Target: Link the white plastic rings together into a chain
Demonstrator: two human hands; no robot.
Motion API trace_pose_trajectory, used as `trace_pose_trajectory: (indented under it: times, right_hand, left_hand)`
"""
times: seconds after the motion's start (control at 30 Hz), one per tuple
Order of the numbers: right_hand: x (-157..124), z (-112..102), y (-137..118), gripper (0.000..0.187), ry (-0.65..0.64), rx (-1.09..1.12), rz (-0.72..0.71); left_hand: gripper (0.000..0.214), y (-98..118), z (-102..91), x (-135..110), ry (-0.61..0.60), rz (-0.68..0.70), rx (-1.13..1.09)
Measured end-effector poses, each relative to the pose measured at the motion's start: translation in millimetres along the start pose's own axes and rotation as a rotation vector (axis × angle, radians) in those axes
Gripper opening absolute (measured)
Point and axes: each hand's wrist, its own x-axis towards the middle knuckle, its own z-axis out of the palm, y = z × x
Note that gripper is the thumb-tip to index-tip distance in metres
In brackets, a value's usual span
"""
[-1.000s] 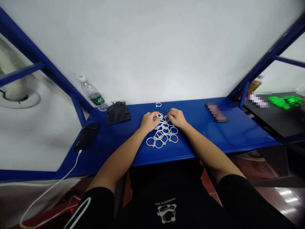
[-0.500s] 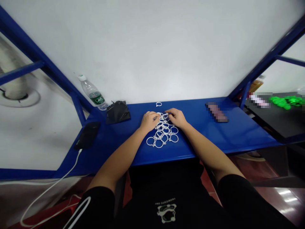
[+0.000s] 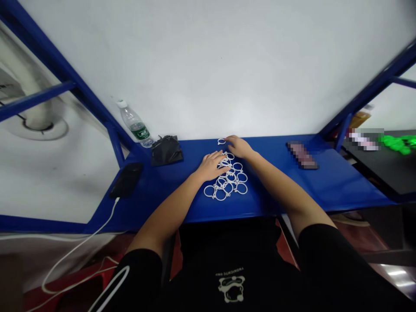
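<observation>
A loose cluster of white rings (image 3: 220, 194), each with a small tab like a curtain ring, lies on the blue table (image 3: 269, 190). Several of them overlap. My left hand (image 3: 210, 166) rests palm down over the upper left part of the cluster, fingers spread, hiding some rings. Apart from the rest, near the wall, lies a single white ring (image 3: 221, 141). My right hand (image 3: 239, 146) reaches to its right side with fingers stretched out; whether the fingertips touch it I cannot tell.
At the back left a water bottle (image 3: 138, 128) leans by the wall, next to a black plastic bag (image 3: 167, 151). A black phone (image 3: 126, 180) with a white cable (image 3: 97, 236) lies on the left. To the right is a blurred flat object (image 3: 302, 155). Blue frame bars (image 3: 364, 93) flank the table.
My right hand has moved from the cluster to the lone ring at the back. My left hand has opened from bent fingers to a flat spread over the rings. The view has shifted slightly.
</observation>
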Motion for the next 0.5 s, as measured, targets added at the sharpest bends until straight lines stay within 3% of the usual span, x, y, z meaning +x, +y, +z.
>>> trace_pose_trajectory:
  times: [0.13, 0.23, 0.37, 0.5]
  right_hand:
    - [27, 9, -7, 0.051, -0.152, -0.109, 0.025]
    - [34, 17, -10, 0.037, -0.193, -0.128, 0.064]
    - [20, 17, -6, 0.02, -0.162, -0.086, 0.083]
    - [-13, 11, 10, 0.02, 0.007, 0.034, 0.136]
  left_hand:
    - [0.063, 0, -2.0, 0, -0.011, 0.018, -0.014]
    - [0.061, 0, -2.7, 0, -0.013, 0.034, -0.02]
    - [0.069, 0, -8.8, -1, -0.044, 0.052, 0.013]
    - [0.089, -1, -20.4, -7, -0.062, 0.064, 0.049]
